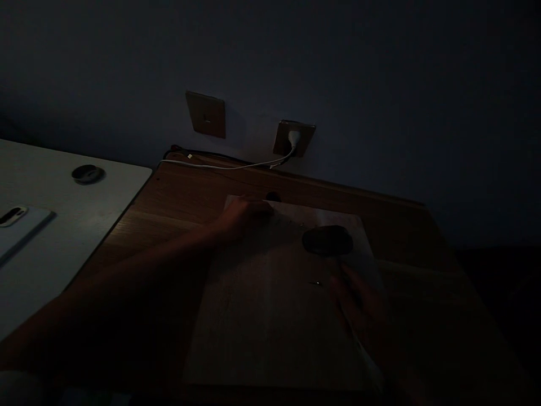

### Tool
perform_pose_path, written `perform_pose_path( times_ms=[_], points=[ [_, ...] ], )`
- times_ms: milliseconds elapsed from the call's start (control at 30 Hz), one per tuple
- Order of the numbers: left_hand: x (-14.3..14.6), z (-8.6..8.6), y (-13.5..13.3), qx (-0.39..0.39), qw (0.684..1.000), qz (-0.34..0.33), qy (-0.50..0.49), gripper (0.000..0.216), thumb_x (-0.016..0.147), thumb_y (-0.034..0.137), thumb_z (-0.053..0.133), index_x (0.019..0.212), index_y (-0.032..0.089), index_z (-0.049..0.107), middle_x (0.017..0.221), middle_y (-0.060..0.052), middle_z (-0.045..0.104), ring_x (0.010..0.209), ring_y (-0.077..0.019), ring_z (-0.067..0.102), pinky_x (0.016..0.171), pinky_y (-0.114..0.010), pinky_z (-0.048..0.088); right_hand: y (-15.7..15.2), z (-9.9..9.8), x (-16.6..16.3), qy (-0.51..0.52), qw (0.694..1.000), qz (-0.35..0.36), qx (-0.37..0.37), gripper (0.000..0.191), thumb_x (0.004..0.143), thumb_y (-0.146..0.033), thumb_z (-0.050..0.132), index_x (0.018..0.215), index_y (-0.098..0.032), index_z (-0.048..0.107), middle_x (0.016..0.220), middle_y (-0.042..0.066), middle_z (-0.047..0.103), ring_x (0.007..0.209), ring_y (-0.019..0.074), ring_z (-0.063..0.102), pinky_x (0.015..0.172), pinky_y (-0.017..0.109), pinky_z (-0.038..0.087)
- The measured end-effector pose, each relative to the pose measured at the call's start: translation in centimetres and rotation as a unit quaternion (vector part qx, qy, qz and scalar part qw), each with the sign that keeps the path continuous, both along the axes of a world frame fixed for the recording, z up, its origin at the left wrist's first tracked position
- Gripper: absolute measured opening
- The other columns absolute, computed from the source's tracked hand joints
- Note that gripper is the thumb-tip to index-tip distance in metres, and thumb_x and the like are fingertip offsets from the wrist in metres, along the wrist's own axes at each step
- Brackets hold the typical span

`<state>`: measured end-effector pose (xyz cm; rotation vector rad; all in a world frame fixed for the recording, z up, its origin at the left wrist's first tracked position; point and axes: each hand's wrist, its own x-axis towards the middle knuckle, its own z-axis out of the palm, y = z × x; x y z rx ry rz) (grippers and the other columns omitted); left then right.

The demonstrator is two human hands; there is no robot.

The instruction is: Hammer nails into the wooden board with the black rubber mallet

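Observation:
The scene is very dark. My left hand (243, 217) rests on the far left corner of a pale flat board (253, 316), its fingers stretched toward the right; nothing shows in it. Over the board's right part is my right hand (357, 296), fingers bent in; what they hold, if anything, is lost in shadow. Just beyond its fingertips sits a dark oval thing (327, 241), shaped like a computer mouse. A small shiny metal piece (316, 283) shows left of the right fingers. Tiny bright specks (301, 225) lie near the board's far edge.
The board lies on a brown wooden table (156, 197) against the wall. A white cable (236, 167) runs from a plug (294, 137) along the table's back. On the white table (114, 180) at left are a phone (25, 225) and a round cable hole (87, 174).

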<state>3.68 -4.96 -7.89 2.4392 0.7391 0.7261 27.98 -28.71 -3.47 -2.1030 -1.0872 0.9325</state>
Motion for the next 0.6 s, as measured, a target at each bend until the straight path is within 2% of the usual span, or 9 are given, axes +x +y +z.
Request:
perform_pose_path(
  times_ms=[100, 267, 433, 500, 600],
  points=[
    [-0.1, 0.2, -0.2, 0.007, 1.0, -0.009, 0.01, 0.021, 0.094, 0.014, 0.067, 0.108, 0.023, 0.08, 0.108, -0.004, 0.083, 0.102, -0.0208, 0.077, 0.097, -0.033, 0.056, 0.6, 0.3, -0.6, 0.003, 1.0, -0.002, 0.003, 0.068, 0.091, -0.077, 0.061, 0.126, -0.019, 0.07, 0.058, -0.004, 0.059, 0.046, 0.0169, 0.053, 0.042, 0.029, 0.042],
    [-0.2, 0.2, -0.2, 0.046, 0.998, -0.032, 0.034, 0.019, 0.097, 0.014, 0.062, 0.104, 0.019, 0.078, 0.104, -0.007, 0.079, 0.102, -0.0224, 0.073, 0.095, -0.034, 0.053, 1.0, 0.1, -0.7, -0.002, 1.0, 0.007, -0.009, 0.07, 0.088, -0.078, 0.061, 0.125, -0.019, 0.07, 0.062, -0.002, 0.062, 0.051, 0.019, 0.06, 0.045, 0.03, 0.047],
    [0.1, 0.4, -0.2, 0.045, 0.998, -0.04, 0.033, 0.014, 0.098, 0.018, 0.063, 0.094, 0.019, 0.076, 0.101, -0.008, 0.077, 0.1, -0.0221, 0.07, 0.091, -0.032, 0.052, 2.2, 0.5, -1.4, 0.028, 0.998, 0.062, -0.007, 0.062, 0.096, -0.07, 0.058, 0.129, -0.019, 0.066, 0.059, -0.004, 0.059, 0.049, 0.0171, 0.058, 0.046, 0.029, 0.046],
    [0.1, 0.5, -0.2, 0.027, 0.998, -0.042, 0.022, 0.015, 0.098, 0.015, 0.062, 0.097, 0.018, 0.076, 0.101, -0.007, 0.078, 0.099, -0.0211, 0.072, 0.091, -0.032, 0.053, 3.3, 1.1, -2.0, 0.035, 0.997, 0.074, 0.01, 0.06, 0.096, -0.069, 0.058, 0.127, -0.019, 0.066, 0.06, -0.005, 0.059, 0.046, 0.0161, 0.056, 0.043, 0.028, 0.044],
    [0.0, 0.4, -0.3, 0.0, 1.0, -0.022, -0.001, 0.02, 0.095, 0.012, 0.065, 0.111, 0.017, 0.076, 0.107, -0.007, 0.081, 0.101, -0.0211, 0.075, 0.092, -0.031, 0.053, 5.1, 2.0, -3.0, 0.041, 0.995, 0.091, 0.028, 0.054, 0.096, -0.068, 0.058, 0.117, -0.019, 0.065, 0.059, -0.005, 0.057, 0.043, 0.0142, 0.051, 0.04, 0.026, 0.039]
  ],
)
